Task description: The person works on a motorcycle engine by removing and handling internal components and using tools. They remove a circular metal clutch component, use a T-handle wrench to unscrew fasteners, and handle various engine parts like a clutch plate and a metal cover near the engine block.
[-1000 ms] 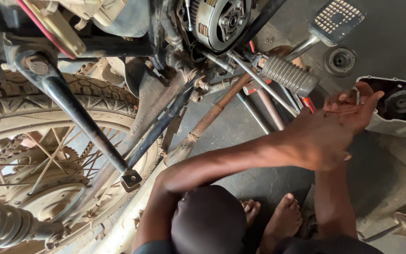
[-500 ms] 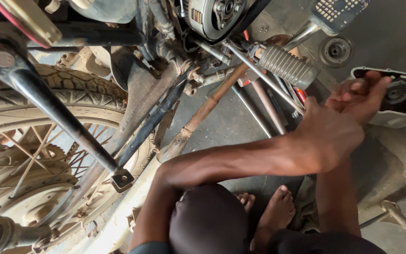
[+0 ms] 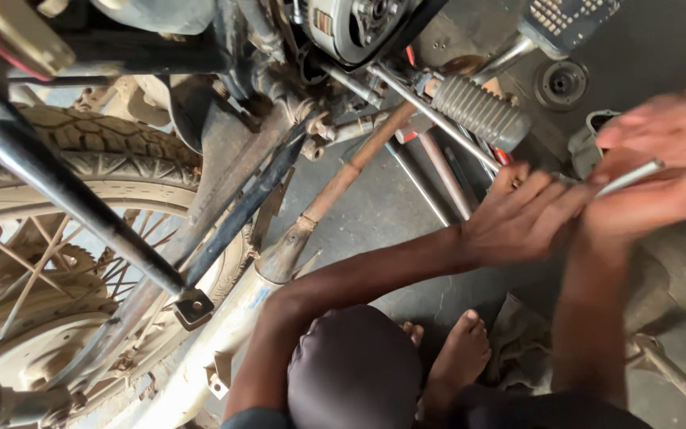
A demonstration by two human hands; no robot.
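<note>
Nearest the camera, the person squats with a knee (image 3: 351, 369) and a bare foot (image 3: 458, 361) on the concrete floor (image 3: 383, 214), just in front of the ribbed footpeg (image 3: 482, 111) of the motorcycle. Both arms reach out to the right of that footpeg. The left hand (image 3: 526, 218) lies flat and half open, fingers stretched towards a thin metal rod (image 3: 629, 176), its fingertips touching or nearly touching the rod's near end. The right hand (image 3: 668, 171) is blurred; it seems curled loosely about the rod, but how firmly it closes cannot be told. The rod lies slantwise, right of the footpeg and just in front of a dark engine cover (image 3: 589, 139) on the floor.

Judged from this, the handling goes best if one hand steadies the rod near its middle while the other guides its tip, keeping it clear of the frame tubes (image 3: 343, 179) below the footpeg. Left of the footpeg stands the muddy rear wheel (image 3: 81, 238); beyond it sit the exposed clutch (image 3: 359, 24) and a round part (image 3: 561, 79)
</note>
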